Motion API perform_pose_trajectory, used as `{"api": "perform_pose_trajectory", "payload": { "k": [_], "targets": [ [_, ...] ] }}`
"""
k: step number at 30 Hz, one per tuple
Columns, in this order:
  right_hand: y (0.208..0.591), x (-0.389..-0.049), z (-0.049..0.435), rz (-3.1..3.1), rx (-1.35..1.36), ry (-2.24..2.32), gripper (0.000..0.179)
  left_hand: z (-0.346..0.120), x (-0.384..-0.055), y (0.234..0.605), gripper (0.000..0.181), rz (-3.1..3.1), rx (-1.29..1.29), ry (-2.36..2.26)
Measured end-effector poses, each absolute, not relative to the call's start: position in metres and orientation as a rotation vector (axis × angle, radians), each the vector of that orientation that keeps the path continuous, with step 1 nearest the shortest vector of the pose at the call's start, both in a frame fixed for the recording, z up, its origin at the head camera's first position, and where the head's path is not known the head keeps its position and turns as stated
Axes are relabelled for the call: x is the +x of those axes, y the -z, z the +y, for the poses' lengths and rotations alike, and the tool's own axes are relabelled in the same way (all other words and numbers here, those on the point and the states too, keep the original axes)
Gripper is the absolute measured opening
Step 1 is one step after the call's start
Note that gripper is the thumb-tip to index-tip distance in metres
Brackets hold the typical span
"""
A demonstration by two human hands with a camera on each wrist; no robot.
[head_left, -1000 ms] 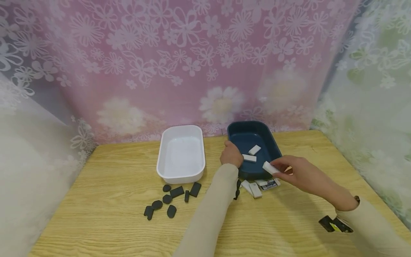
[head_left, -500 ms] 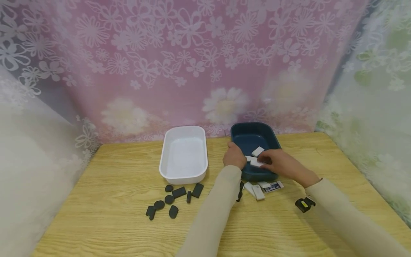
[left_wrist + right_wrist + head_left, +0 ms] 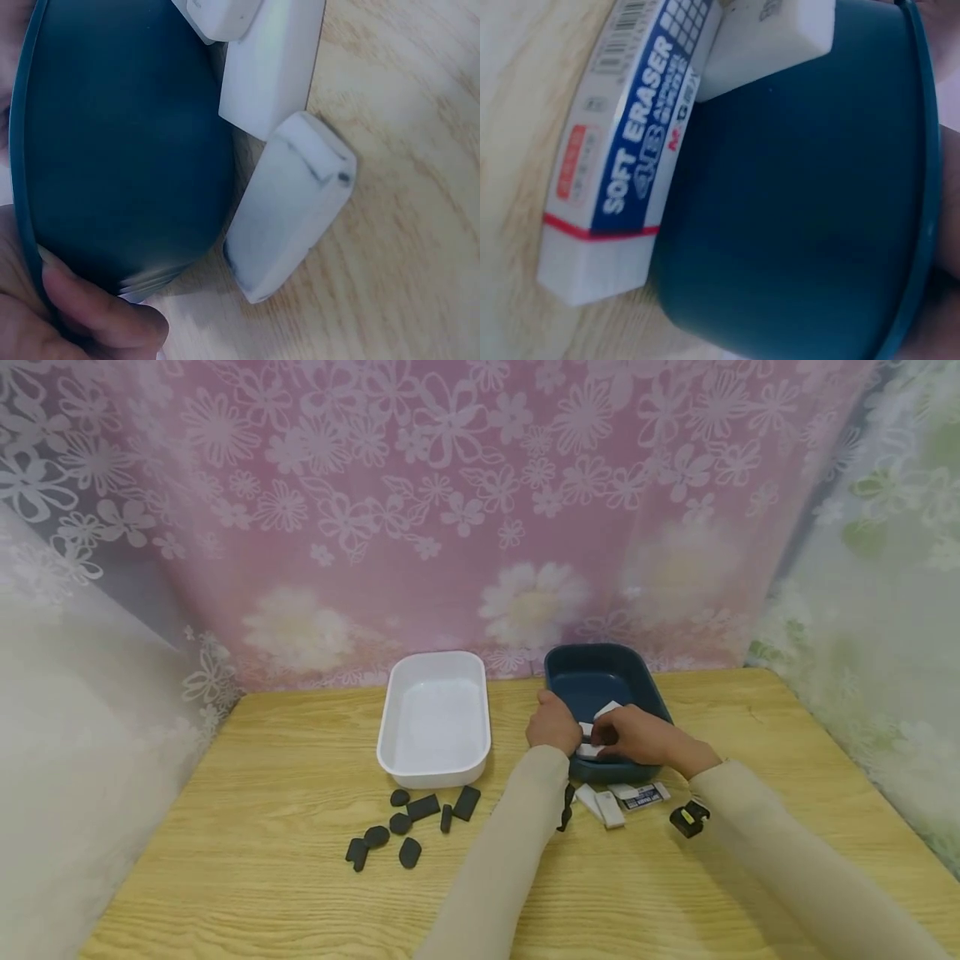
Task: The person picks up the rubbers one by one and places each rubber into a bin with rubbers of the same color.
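My left hand grips the left rim of a dark blue plastic tray; in the left wrist view a finger curls over its rim. My right hand reaches inside the tray, its fingertips on a white eraser near the front. Two more white erasers lie in there, partly hidden by my hands. Just outside the front wall, several white erasers lie on the table. Among them is an eraser in a blue and white sleeve printed "SOFT ERASER 4B".
A white tray stands left of the blue one, with nothing in it. Several small black pieces, some rectangular and some rounded, lie in front of it on the wooden table. Flowered cloth hangs behind.
My right hand has carried the white eraser from above the blue tray's right rim down and left into it, beside another eraser. My left hand has stayed on the rim.
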State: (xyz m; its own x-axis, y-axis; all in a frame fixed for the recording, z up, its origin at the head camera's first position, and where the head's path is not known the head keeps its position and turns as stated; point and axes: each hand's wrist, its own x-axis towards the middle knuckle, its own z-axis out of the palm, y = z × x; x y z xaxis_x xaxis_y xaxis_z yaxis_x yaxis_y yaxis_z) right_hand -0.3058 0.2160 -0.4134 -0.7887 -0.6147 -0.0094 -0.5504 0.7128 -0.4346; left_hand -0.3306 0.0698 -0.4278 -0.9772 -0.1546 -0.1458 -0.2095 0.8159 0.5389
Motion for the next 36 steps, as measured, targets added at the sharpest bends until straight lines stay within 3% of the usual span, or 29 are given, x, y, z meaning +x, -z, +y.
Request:
{"api": "perform_pose_trajectory", "payload": {
  "k": [13,22,27,36],
  "targets": [
    [0.411,-0.297,0.221,2.872,-0.919,0.558,0.011,0.073,-0.328,0.428,0.047,2.890,-0.281,-0.855],
    [0.398,-0.254,0.237,3.031,-1.239,0.821,0.021,0.069,-0.328,0.426,0.045,2.916,-0.268,-0.899],
    [0.395,-0.226,0.243,3.031,-1.285,0.866,0.027,0.068,-0.329,0.425,0.045,2.902,-0.265,-0.904],
    [0.407,-0.192,0.247,3.078,-1.028,0.611,0.019,0.069,-0.325,0.424,0.043,2.881,-0.232,-0.916]
  ]
}}
